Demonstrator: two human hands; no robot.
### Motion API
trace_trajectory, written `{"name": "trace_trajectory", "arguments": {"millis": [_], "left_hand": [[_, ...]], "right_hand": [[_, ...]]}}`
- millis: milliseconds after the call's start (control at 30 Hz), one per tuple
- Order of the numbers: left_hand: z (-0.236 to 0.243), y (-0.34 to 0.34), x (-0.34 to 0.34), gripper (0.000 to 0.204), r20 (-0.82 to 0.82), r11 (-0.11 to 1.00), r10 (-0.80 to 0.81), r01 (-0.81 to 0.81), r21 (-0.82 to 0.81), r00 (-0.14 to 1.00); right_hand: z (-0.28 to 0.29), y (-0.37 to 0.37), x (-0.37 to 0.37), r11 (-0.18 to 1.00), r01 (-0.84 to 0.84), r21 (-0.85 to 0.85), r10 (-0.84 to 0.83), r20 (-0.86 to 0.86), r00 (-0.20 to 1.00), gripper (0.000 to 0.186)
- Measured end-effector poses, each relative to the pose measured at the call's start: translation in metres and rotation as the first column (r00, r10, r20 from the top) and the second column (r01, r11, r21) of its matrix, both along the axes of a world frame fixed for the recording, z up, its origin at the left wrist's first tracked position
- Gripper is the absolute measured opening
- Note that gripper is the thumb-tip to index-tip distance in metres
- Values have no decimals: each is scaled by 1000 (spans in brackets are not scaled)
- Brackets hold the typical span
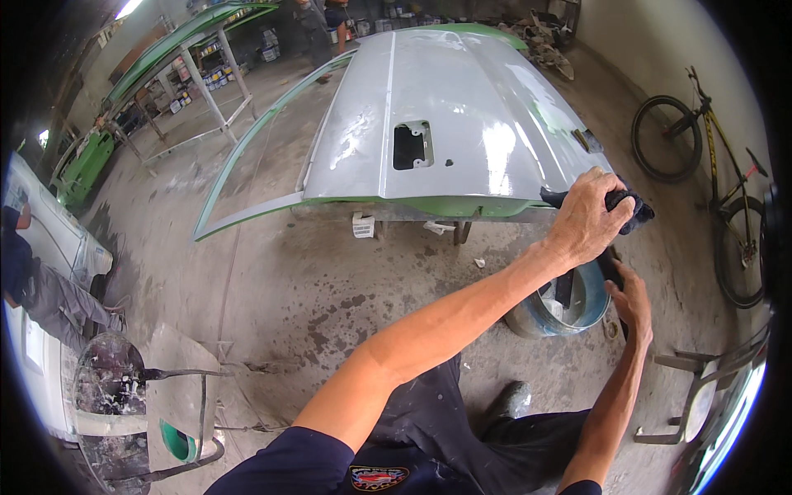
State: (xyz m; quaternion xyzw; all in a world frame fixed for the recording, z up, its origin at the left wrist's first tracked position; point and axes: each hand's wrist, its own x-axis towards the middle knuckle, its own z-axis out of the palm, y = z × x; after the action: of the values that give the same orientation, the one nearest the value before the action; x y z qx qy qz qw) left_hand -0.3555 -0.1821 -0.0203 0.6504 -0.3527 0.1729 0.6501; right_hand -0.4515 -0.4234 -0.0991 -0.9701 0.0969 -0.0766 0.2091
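Observation:
A car door point(462, 107) lies flat on a stand, its skin in grey primer with green along the edges and a rectangular handle opening. At its near right corner, my left hand point(587, 214) grips a crumpled black cloth point(631, 208), which spreads to both sides of the fingers. Lower down, my right hand point(631, 295) curls around a dark, narrow piece point(609, 266) at the rim of a bluish bucket point(528, 318). The kind of this piece does not show. Inside the bucket is another dark, flat strip point(564, 289). A small dark block point(587, 140) lies on the door's right edge.
A bicycle point(701, 157) leans along the right wall, with a chair point(701, 404) nearer me. At the left are a worn stool point(111, 379) and a person point(41, 280) beside a white vehicle. Behind, a green panel point(186, 37) rests on a frame. Wet spots mark the floor.

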Motion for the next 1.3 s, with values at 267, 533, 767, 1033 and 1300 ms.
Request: {"name": "trace_trajectory", "arguments": {"millis": [267,533,767,1033,1300], "left_hand": [[-124,-38,8,36,-725,991,-131,76,-108,677],[-254,-146,46,36,-852,992,-53,126,15,521],[-353,-205,60,59,-538,548,241,344,762,808],[-440,-237,69,79,-492,48,346,508,860,799],[-425,-212,64,48,-516,101,276,510,855,811]], "right_hand": [[20,-25,-15,914,393,100,-401,359,843,56],[57,-26,-4,785,562,261,-618,386,685,58],[54,-29,16,786,495,370,-612,350,709,55],[15,-43,62,793,413,448,-568,297,768,56],[-36,-61,97,626,421,657,-596,54,801,53]]}}
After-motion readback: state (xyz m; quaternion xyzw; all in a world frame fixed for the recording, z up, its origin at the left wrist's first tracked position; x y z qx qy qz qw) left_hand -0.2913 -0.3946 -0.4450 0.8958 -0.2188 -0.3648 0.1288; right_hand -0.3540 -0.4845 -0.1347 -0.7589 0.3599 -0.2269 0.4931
